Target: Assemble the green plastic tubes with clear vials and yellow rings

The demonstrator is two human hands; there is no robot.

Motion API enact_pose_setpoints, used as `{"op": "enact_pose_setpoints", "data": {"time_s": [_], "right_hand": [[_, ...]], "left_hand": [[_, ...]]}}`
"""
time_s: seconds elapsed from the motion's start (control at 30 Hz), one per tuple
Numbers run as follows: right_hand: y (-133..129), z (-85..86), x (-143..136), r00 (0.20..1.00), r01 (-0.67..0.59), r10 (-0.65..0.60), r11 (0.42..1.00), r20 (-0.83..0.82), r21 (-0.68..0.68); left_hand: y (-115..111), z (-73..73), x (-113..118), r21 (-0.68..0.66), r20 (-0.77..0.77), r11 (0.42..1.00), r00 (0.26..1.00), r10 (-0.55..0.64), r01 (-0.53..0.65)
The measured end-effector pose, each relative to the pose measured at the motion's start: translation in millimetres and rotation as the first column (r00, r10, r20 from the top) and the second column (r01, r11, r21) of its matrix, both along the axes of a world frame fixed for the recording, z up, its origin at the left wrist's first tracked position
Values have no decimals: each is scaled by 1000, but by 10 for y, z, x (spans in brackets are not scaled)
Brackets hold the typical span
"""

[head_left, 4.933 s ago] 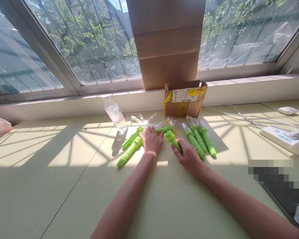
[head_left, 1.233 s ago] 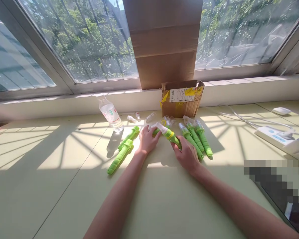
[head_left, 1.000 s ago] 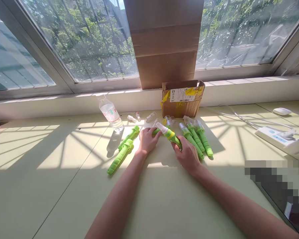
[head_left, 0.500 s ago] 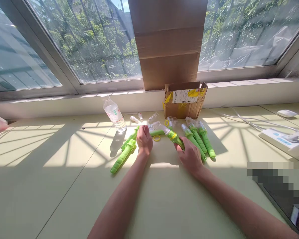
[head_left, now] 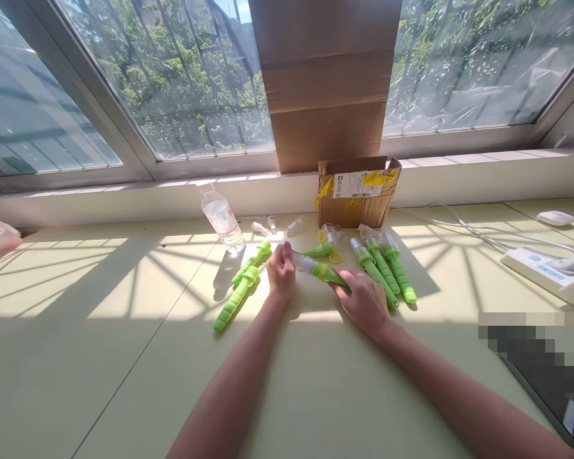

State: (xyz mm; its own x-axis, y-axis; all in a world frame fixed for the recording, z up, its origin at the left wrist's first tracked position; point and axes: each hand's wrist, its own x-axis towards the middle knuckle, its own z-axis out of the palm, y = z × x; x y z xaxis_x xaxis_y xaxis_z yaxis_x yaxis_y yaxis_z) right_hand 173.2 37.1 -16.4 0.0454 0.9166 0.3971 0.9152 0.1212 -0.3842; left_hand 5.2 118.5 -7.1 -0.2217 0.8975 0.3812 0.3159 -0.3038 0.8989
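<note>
My right hand [head_left: 363, 296] is closed around a green ribbed plastic handle [head_left: 335, 276] with a yellow ring at its neck. My left hand [head_left: 282, 271] pinches the far end of a clear plastic cap [head_left: 302, 261], which now covers the tip of that handle. The two hands are in line, with the cap between them. Just behind lies another green handle [head_left: 318, 250], partly hidden, beside a loose yellow ring [head_left: 335, 257]. Left of my left hand, two green handles [head_left: 237, 299] rest close together. Several capped green handles [head_left: 398, 271] lie to the right.
A water bottle [head_left: 222, 220] stands at the back left, near small white pieces [head_left: 260, 228] and a loose clear cap [head_left: 296, 225]. An open cardboard box [head_left: 356, 201] is by the wall. A power strip [head_left: 538, 264] with cables lies right, with a dark object [head_left: 545, 376] nearer.
The handle's tip and the clear cap have come together and are now lined up, the cap over the tip. The loose yellow ring and the green handle behind have shifted right.
</note>
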Motion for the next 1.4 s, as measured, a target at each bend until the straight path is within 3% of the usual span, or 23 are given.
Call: {"op": "enact_pose_setpoints", "data": {"time_s": [0.2,0.5,0.77,1.1,1.4], "right_hand": [[18,-24,2,1000,1,0,999,24,-55],[25,-57,14,996,-20,22,999,-84,26],[-18,10,-8,999,17,-16,1000,-45,18],[7,-14,11,997,-3,2,1000,-74,-16],[-17,17,-17,999,30,-29,997,13,-71]], "left_hand": [[-30,33,49,-111,110,951,955,-276,288],[15,44,-16,-213,316,868,873,-373,448],[44,45,-48,-224,446,849,825,-347,478],[51,25,-62,-204,459,831,801,-385,517],[56,29,-58,-210,479,832,796,-370,514]]}}
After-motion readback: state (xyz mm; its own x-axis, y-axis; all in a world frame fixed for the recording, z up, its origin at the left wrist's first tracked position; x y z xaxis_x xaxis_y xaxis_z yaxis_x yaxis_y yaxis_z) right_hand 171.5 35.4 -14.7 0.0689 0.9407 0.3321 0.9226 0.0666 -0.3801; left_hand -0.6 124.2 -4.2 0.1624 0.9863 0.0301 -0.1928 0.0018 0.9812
